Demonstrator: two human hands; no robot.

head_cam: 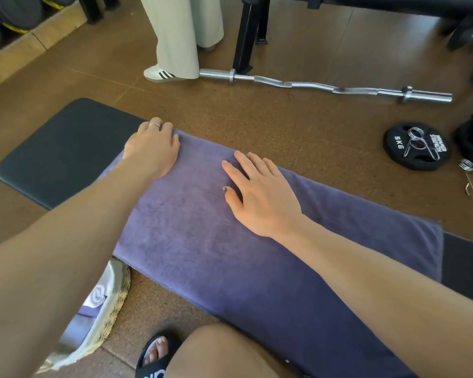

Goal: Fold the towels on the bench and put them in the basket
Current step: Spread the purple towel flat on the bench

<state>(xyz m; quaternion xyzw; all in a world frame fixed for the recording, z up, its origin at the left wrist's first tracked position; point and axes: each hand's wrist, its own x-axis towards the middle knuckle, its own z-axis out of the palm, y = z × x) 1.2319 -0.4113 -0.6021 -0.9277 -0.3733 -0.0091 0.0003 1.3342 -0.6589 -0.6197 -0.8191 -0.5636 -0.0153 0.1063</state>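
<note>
A: How many towels on the counter [52, 156]?

B: 1 purple towel [230, 255], spread flat along the padded black top, running from the middle of the frame to the lower right. More purple cloth lies in the basket [115, 301] at lower left, on the floor just beside the counter; how many pieces, I cannot tell.

A: And the hands?

B: 2, both on the towel. The left hand [152, 148] rests at the towel's far left end, fingers bent over its edge, 1 ring showing. The right hand [260, 192] lies flat near the middle, fingers straight and spread, gripping nothing.

A: What else is around?

B: At upper right, 1 curl bar [325, 87] on the brown floor. At right, 1 black 5KG weight plate [415, 145] with spring collars [418, 140] on it, and another collar just beside. At the top, another person's legs in pale trousers and 1 white striped shoe [161, 75], beside a black rack leg [243, 36]. The wearer's forearm covers part of the basket.
</note>
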